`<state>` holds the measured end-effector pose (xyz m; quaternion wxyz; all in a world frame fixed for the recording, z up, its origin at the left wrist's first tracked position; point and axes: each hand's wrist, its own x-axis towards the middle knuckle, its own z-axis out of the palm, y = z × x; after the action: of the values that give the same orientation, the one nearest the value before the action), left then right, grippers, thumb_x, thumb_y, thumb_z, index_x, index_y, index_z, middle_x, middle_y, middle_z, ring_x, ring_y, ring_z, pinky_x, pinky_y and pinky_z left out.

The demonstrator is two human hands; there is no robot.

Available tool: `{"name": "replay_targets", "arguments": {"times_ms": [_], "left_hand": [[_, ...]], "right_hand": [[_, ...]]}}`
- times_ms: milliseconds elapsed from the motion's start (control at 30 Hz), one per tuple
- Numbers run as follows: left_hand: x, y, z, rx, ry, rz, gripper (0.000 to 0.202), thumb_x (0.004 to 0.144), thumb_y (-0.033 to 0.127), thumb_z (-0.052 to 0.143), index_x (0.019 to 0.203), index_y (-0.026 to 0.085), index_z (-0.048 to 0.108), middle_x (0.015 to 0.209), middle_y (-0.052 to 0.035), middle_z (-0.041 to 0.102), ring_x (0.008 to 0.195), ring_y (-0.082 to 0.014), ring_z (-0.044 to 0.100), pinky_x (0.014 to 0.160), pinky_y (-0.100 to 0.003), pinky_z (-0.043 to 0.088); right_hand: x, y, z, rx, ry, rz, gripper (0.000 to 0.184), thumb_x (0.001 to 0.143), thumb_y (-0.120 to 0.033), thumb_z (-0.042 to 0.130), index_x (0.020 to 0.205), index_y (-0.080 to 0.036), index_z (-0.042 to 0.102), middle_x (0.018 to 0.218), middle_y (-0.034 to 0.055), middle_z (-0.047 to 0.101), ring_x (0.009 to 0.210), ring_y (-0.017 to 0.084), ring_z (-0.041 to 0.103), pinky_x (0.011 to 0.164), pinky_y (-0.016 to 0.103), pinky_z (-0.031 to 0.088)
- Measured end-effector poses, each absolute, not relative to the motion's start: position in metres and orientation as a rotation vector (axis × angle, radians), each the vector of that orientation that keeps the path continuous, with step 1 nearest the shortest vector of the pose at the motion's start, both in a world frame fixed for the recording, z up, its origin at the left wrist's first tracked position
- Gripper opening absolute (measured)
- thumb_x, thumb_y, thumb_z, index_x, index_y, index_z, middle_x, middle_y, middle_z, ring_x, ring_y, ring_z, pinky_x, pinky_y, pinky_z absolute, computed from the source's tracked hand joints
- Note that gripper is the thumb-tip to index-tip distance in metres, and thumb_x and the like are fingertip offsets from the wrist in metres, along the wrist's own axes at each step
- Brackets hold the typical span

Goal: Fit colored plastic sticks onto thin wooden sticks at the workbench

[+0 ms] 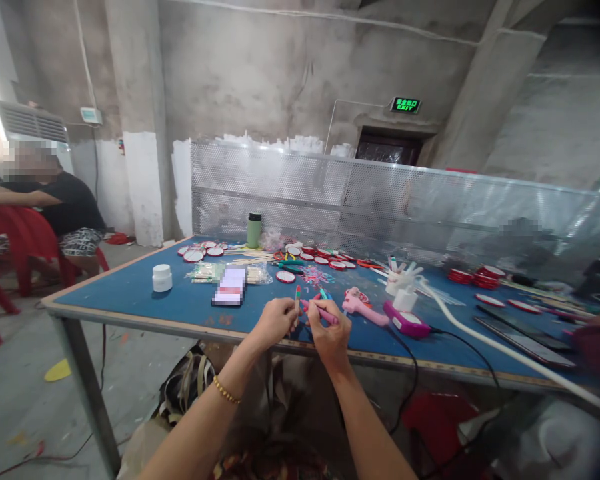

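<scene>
My left hand [276, 322] is closed on a thin stick [297, 298] with a red and green tip, held upright over the near edge of the blue table [130, 293]. My right hand [331, 335] is closed on a pink pen-like tool [320, 311], its tip pointing at the stick. Both hands meet just above the table edge. A gold bracelet [226, 391] sits on my left wrist.
A pink glue gun [363, 305], a pink-and-white device [406, 320] with a black cable, a phone [229, 288], a white jar [162, 277], a green bottle [254, 230] and several red-rimmed round pieces [200, 252] lie on the table. A perforated metal screen [330, 193] stands behind. A seated person [65, 207] is at left on red chairs.
</scene>
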<state>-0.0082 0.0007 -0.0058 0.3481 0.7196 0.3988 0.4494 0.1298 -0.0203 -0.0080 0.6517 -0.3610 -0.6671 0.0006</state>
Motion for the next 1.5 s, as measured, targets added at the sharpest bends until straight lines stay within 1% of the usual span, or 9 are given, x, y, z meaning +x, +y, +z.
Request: {"name": "replay_targets", "arguments": {"times_ms": [200,367,567,733,1000,1267,1500], "left_hand": [[-0.0081,-0.0008,-0.0045,1.843,1.028,1.157,0.023,0.082,0.029,0.045,0.063,0.018,0.049,0.053,0.0025,0.052,0.047,-0.0092,0.048,0.047,-0.018,0.038],[-0.0084,0.0010,-0.0067,1.862,1.024,1.164,0.023,0.082,0.030,0.045,0.064,0.017,0.051,0.054,0.0019,0.054,0.049,-0.0098,0.050,0.048,-0.018,0.039],[-0.0087,0.0018,-0.0075,1.866,1.030,1.172,0.021,0.081,0.028,0.045,0.062,0.018,0.049,0.053,0.0026,0.052,0.047,-0.0097,0.050,0.048,-0.019,0.038],[-0.0086,0.0026,-0.0091,1.872,1.023,1.172,0.023,0.082,0.030,0.045,0.064,0.018,0.050,0.053,0.0024,0.053,0.048,-0.0101,0.050,0.048,-0.019,0.039],[-0.0086,0.0012,-0.0073,1.866,1.017,1.176,0.021,0.081,0.027,0.045,0.062,0.018,0.048,0.053,0.0027,0.052,0.047,-0.0091,0.049,0.047,-0.018,0.038],[-0.0082,0.0012,-0.0073,1.855,1.006,1.188,0.023,0.081,0.028,0.045,0.061,0.018,0.048,0.052,0.0029,0.051,0.046,-0.0095,0.049,0.046,-0.018,0.038],[-0.0080,0.0027,-0.0088,1.866,1.007,1.197,0.023,0.082,0.028,0.045,0.061,0.018,0.049,0.052,0.0027,0.052,0.047,-0.0094,0.049,0.046,-0.018,0.038]], "right_hand": [[0.1299,-0.0193,-0.0084,-0.816,-1.526,-0.019,0.019,0.091,-0.030,0.055,0.077,-0.020,0.063,0.065,-0.0022,0.061,0.055,0.013,0.058,0.059,0.027,0.053],[0.1301,-0.0199,-0.0085,-0.805,-1.511,-0.011,0.020,0.091,-0.031,0.055,0.076,-0.020,0.063,0.065,-0.0015,0.062,0.055,0.014,0.059,0.057,0.026,0.052],[0.1291,-0.0198,-0.0078,-0.815,-1.529,-0.012,0.019,0.090,-0.030,0.055,0.076,-0.020,0.063,0.065,-0.0015,0.063,0.056,0.013,0.060,0.058,0.026,0.052],[0.1302,-0.0195,-0.0087,-0.827,-1.515,-0.009,0.020,0.091,-0.029,0.055,0.076,-0.019,0.063,0.065,-0.0013,0.062,0.056,0.013,0.059,0.057,0.025,0.051],[0.1298,-0.0191,-0.0092,-0.812,-1.530,0.012,0.017,0.090,-0.027,0.056,0.077,-0.020,0.063,0.067,-0.0015,0.063,0.058,0.014,0.061,0.059,0.026,0.052],[0.1292,-0.0202,-0.0083,-0.778,-1.558,-0.074,0.017,0.091,-0.025,0.056,0.077,-0.019,0.063,0.067,-0.0017,0.064,0.058,0.013,0.060,0.063,0.026,0.051],[0.1292,-0.0203,-0.0081,-0.792,-1.567,-0.080,0.018,0.091,-0.025,0.055,0.077,-0.019,0.063,0.065,-0.0020,0.061,0.055,0.012,0.057,0.059,0.025,0.048]]}}
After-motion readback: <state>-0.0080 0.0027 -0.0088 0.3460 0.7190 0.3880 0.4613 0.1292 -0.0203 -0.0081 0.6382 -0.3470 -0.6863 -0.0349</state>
